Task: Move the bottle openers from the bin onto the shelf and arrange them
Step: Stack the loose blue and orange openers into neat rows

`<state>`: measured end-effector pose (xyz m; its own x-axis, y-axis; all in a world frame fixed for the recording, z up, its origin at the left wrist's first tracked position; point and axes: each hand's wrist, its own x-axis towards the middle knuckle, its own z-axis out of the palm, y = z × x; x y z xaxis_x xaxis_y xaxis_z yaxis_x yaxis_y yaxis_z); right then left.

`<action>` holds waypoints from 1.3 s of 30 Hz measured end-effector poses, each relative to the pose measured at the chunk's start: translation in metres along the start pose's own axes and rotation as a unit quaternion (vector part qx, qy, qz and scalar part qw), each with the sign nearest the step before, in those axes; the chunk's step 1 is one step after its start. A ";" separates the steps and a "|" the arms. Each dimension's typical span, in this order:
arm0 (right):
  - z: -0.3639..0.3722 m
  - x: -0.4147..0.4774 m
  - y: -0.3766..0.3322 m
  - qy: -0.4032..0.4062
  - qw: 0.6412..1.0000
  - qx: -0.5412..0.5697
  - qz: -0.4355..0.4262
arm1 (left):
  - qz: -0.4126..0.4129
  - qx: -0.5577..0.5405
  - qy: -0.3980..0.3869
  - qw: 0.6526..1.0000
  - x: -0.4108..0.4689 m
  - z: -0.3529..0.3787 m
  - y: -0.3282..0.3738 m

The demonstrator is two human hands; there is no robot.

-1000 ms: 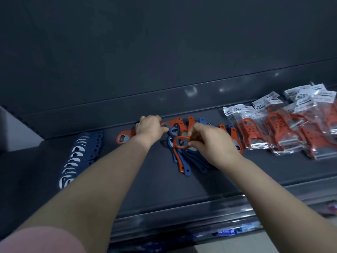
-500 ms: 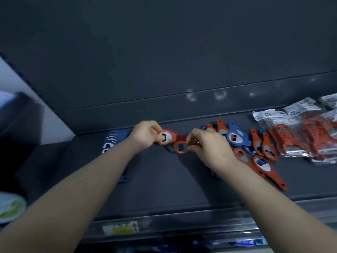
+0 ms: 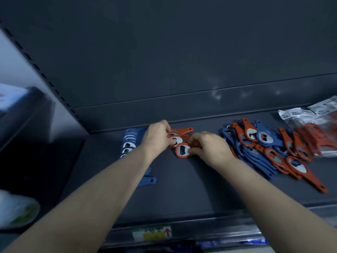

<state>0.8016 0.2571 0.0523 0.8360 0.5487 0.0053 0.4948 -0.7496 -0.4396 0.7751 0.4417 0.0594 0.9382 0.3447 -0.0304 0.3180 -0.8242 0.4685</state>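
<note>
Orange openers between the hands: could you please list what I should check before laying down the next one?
1. Left hand grips the orange openers: ok, fingers curled on them.
2. Right hand pinches the front opener: ok.
3. Gap between the orange openers and the blue row: cannot tell, the left hand covers it.
4. Bare shelf in front for more openers: ok.
5. Pile on the right sorted by colour: not ok, blue and orange lie mixed.
</note>
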 end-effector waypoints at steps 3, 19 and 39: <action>0.005 0.015 -0.009 0.008 1.000 -0.012 -0.006 | -0.006 -0.017 0.013 1.000 0.003 -0.005 -0.012; -0.049 -0.045 0.049 0.164 0.980 -0.105 0.025 | 0.135 -0.039 -0.033 0.990 -0.015 0.021 0.081; -0.106 -0.143 0.168 0.088 0.963 -0.129 0.220 | 0.283 0.098 -0.092 0.950 -0.062 0.091 0.208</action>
<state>0.7903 0.0133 0.0730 0.9941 0.1034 0.0315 0.1076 -0.9745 -0.1969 0.7953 0.2083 0.0786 0.9688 -0.2474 0.0146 -0.2413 -0.9281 0.2836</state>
